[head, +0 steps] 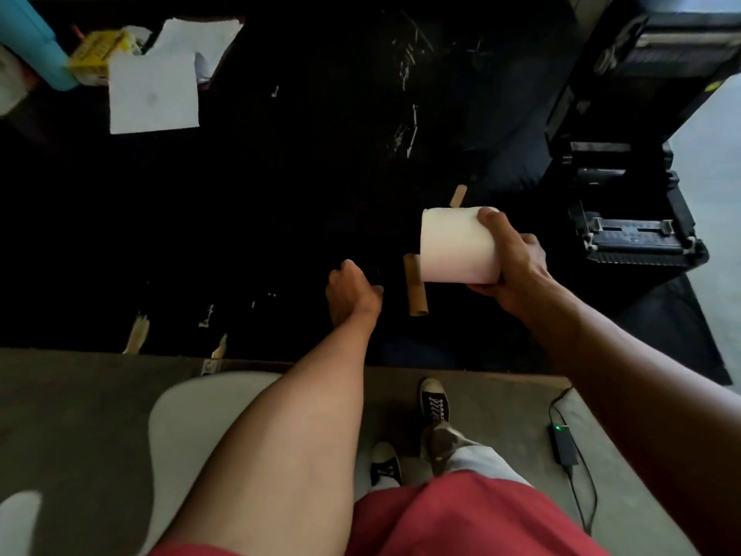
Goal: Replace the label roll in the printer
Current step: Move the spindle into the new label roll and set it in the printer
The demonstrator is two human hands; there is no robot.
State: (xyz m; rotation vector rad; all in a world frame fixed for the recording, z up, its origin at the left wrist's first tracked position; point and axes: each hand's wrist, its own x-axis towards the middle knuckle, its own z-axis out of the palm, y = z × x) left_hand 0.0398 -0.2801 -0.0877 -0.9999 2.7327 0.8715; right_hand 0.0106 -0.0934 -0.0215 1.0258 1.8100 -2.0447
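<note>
Right hand [517, 266] grips white label roll [453, 246] at its right end, thumb over the top, fingers curled beneath. Roll is held on its side above the black table [280, 194], left of the printer [625, 218], whose lid stands open. Left hand [351, 292] is low over the table, left of the roll and apart from it; fingers are lost in shadow, grip cannot be told. Bare cardboard core [416, 286] lies between the hands, just beside the roll's lower left edge.

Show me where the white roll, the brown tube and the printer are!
white label roll [453, 246]: head view, on its curved paper side.
brown cardboard tube [415, 290]: head view, halfway along the tube.
label printer [637, 236]: head view, inside its open bay.
</note>
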